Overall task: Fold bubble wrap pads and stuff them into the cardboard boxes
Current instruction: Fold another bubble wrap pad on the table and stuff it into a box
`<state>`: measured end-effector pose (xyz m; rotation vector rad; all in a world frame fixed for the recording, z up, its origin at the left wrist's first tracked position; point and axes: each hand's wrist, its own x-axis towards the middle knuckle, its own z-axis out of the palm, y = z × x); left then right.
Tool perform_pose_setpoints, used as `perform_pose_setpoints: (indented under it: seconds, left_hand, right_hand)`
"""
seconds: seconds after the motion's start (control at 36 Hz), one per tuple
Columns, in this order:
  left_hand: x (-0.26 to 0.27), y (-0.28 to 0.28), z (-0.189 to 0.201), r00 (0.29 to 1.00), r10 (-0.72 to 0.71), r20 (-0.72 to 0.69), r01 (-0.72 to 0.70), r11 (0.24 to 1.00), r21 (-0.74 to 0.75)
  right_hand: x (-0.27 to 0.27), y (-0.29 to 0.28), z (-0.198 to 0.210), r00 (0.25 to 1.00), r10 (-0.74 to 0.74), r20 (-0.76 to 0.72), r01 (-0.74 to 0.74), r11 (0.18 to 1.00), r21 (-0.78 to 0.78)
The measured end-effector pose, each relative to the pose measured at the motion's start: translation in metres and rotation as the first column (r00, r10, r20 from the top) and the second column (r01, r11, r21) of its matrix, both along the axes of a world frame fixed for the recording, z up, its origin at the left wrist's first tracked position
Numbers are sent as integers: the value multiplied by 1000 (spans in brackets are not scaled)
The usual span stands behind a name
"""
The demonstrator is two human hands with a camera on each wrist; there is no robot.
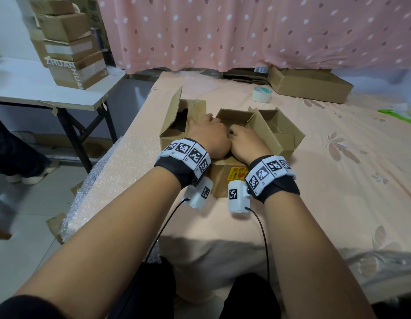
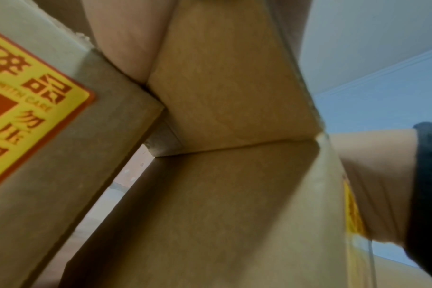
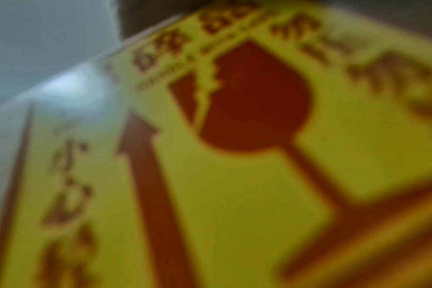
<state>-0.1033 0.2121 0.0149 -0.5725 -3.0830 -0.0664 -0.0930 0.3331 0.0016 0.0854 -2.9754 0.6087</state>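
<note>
Three open cardboard boxes stand together on the bed. The middle box (image 1: 224, 180) carries a yellow and red fragile sticker (image 1: 237, 174). Both hands reach over its near rim and into it. My left hand (image 1: 208, 134) lies on the left side and my right hand (image 1: 244, 140) touches it on the right. Their fingers are hidden inside the box, and no bubble wrap shows in it. The left wrist view shows only the box's brown wall (image 2: 222, 194), the sticker (image 2: 32, 109) and the heel of the palm. The blurred sticker (image 3: 234, 155) fills the right wrist view.
A large bubble wrap sheet (image 1: 112, 166) drapes over the bed's left edge. The left box (image 1: 171, 120) has a raised flap; the right box (image 1: 285, 139) touches the middle one. A tape roll (image 1: 262, 94) and a shallow carton (image 1: 310, 85) lie behind. Stacked boxes (image 1: 68, 42) stand on a white table.
</note>
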Motion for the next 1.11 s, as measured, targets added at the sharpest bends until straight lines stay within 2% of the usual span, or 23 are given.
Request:
perform_pose_setpoints:
  seconds: [0.17,0.22,0.47,0.61,0.67,0.81,0.97,1.11]
  left_hand:
    - [-2,1,3,1000,8,11,-7,1000,-28]
    - [-2,1,5,1000,11,19,-10,999,-32]
    - [-2,0,1,1000,14,5,-15,997,71]
    - [-1,-3,0,998,42,-48,-23,943,333]
    - [-1,-5,-1,996,58,-70,-27,922,387]
    - [-3,-4,-4,986,121,-113,-55,886,461]
    - [-2,1,-3,963,271,-20,-232,860,455]
    - [-3,0,-5,966,254,-58,-201,869,452]
  right_hand:
    - [5,-3,0,992,-49,-117,50,999,1]
    - [7,-4,-1,988,-26,-152,30,999,21]
    - [-1,-5,2,999,35,-3,-35,994,101]
    - [-5,-10,5,993,27,111,-40,991,124]
    - [-6,-13,5,992,41,121,-56,991,118]
    - [-10,-15,4,991,28,134,-42,994,104]
    - [-8,-13,3,994,24,104,-32,996,81]
    - [-7,-13,1,997,28,74,-33,998,56]
